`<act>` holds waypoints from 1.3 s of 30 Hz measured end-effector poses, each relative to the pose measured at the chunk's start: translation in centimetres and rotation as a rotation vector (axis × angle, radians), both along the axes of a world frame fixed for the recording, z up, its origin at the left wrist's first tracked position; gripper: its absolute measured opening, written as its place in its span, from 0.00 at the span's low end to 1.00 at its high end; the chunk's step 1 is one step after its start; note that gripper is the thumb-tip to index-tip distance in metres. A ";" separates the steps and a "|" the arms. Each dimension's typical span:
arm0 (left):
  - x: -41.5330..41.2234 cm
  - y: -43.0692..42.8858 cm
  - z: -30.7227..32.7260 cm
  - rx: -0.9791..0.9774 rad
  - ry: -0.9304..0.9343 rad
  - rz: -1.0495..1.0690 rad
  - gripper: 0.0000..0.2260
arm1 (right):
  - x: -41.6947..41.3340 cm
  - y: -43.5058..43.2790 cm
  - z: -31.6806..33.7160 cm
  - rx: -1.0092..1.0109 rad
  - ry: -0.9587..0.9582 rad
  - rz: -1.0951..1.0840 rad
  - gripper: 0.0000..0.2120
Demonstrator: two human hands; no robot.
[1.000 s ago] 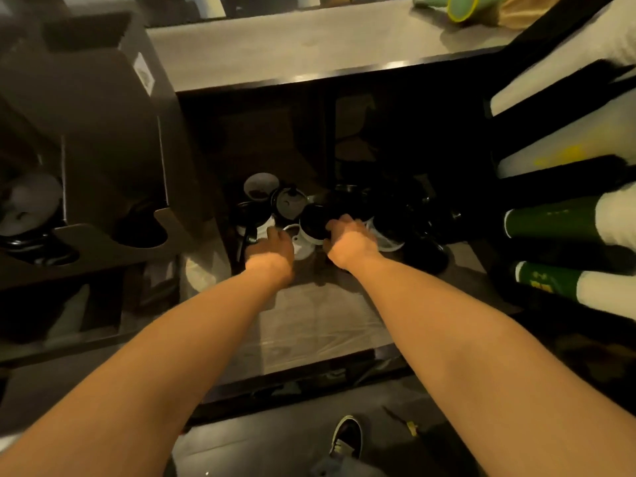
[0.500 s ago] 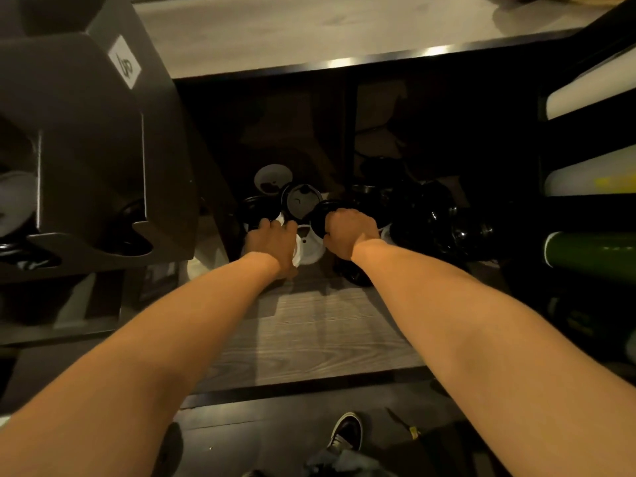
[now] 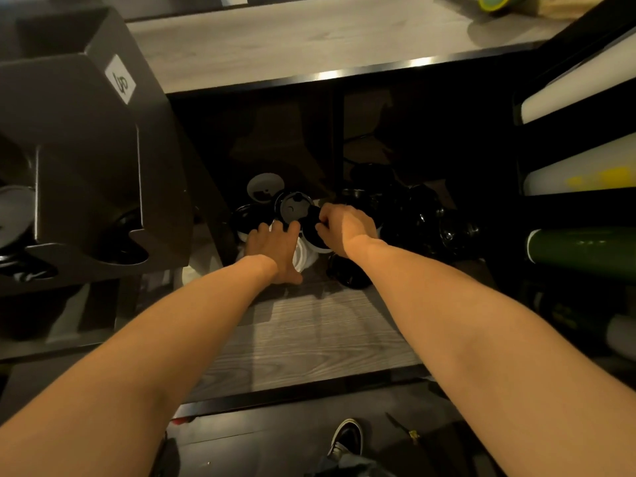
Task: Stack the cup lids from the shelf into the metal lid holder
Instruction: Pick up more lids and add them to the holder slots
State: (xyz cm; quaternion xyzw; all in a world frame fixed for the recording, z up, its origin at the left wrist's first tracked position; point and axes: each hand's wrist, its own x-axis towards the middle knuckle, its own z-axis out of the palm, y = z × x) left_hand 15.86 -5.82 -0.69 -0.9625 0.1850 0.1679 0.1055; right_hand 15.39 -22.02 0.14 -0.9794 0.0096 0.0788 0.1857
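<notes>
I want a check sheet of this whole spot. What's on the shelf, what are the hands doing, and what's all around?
Surface: grey wood-grain shelf, near part bare.
Job's things: black and white cup lids heaped at the back; metal lid holder at left.
Clutter: more dark lids at right.
Grippers: left hand flat on white lids; right hand closed on a black lid.
Cables: nothing seen.
Surroundings: countertop above; cup stacks at right; shoe below.

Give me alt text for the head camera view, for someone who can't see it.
Two bare arms reach into a dim lower shelf, the left hand resting on a white lid and the right hand gripping a black lid in a loose pile of lids. A dark metal lid holder stands at the left, and sleeved cup stacks lie at the right.
</notes>
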 end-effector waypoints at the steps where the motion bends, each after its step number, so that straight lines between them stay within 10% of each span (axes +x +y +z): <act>1: -0.1 0.0 -0.1 -0.002 -0.002 -0.003 0.45 | -0.2 0.0 -0.1 0.011 -0.032 -0.006 0.15; 20: -3.0 1.5 3.6 -0.413 -0.215 -0.060 0.46 | -3.7 1.4 2.0 0.064 -0.418 -0.220 0.15; 39: -15.9 17.8 9.4 -0.628 -0.312 -0.203 0.39 | -17.1 16.4 7.0 0.280 -0.093 -0.182 0.28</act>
